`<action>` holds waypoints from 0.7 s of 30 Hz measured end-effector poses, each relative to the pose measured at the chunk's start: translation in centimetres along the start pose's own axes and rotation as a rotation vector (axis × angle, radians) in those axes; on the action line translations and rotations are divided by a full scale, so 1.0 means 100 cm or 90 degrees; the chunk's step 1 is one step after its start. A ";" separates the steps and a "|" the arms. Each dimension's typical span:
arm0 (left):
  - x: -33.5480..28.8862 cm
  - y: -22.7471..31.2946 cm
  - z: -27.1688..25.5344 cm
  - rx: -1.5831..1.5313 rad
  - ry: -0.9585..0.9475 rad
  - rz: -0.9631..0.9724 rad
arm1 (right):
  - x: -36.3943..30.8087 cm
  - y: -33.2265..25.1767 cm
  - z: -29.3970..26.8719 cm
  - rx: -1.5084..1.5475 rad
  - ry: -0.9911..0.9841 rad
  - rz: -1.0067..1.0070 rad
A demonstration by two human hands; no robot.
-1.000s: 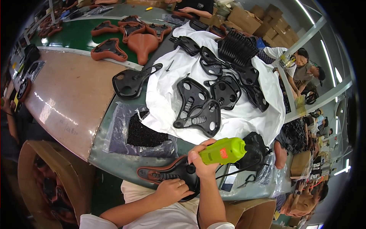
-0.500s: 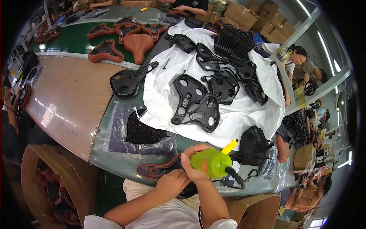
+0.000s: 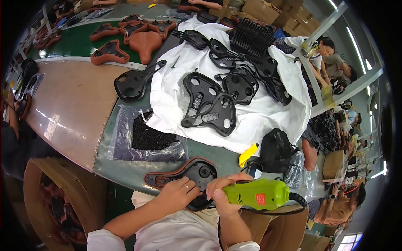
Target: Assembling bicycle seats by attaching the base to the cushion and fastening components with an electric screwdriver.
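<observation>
A brown bicycle saddle (image 3: 159, 180) lies upside down at the table's near edge, its black plastic base (image 3: 197, 172) facing up. Over that base, my left hand (image 3: 180, 193) is closed, fingers curled together; what they pinch, if anything, is hidden. My right hand (image 3: 222, 195) grips a green corded electric screwdriver (image 3: 259, 194), held nearly level with its cable end to the right. Its tip is hidden behind my fingers, close to the saddle's right side. Beyond the saddle sits an open plastic bag of small black screws (image 3: 153, 134).
Several black saddle bases (image 3: 209, 115) lie on a white sheet (image 3: 167, 113), with a stack (image 3: 251, 39) behind. A yellow-handled tool (image 3: 248, 155), a phone (image 3: 254, 170) and a black bag (image 3: 276, 150) are at right. Brown saddles (image 3: 144, 44) stand far left; a carton (image 3: 37, 201) is lower left.
The screwdriver has swung down and to the right, from upright-looking to nearly level. My left hand has shifted slightly left, uncovering more of the saddle base. The view has moved a little.
</observation>
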State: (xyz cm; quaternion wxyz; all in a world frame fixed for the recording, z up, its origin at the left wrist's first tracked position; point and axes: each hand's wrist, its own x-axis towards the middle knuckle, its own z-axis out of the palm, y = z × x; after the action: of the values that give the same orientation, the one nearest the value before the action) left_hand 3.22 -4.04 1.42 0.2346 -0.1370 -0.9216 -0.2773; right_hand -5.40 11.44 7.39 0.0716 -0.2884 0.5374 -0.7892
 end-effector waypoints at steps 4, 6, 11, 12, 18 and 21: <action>-0.001 -0.003 -0.005 -0.037 -0.030 0.054 | -0.011 -0.001 -0.008 0.056 -0.021 -0.032; 0.000 -0.003 -0.009 -0.036 -0.053 0.078 | -0.019 -0.004 -0.012 0.084 -0.035 -0.045; -0.006 -0.003 -0.005 -0.151 -0.040 0.090 | -0.029 -0.014 -0.012 0.118 -0.047 -0.048; -0.013 -0.004 -0.003 -0.151 -0.039 0.090 | -0.031 -0.014 -0.012 0.133 -0.046 -0.048; -0.009 0.001 -0.020 -0.113 -0.105 0.004 | -0.048 -0.003 -0.009 0.088 -0.086 -0.059; -0.025 -0.005 -0.008 -0.017 -0.241 0.009 | -0.048 -0.001 -0.005 0.078 -0.107 -0.060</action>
State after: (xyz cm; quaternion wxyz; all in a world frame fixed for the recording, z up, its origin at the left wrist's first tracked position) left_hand 5.42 -5.25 0.51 0.0575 -0.1965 -0.9445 -0.2570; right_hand -1.69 13.89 5.52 0.0965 -0.3734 0.4664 -0.7961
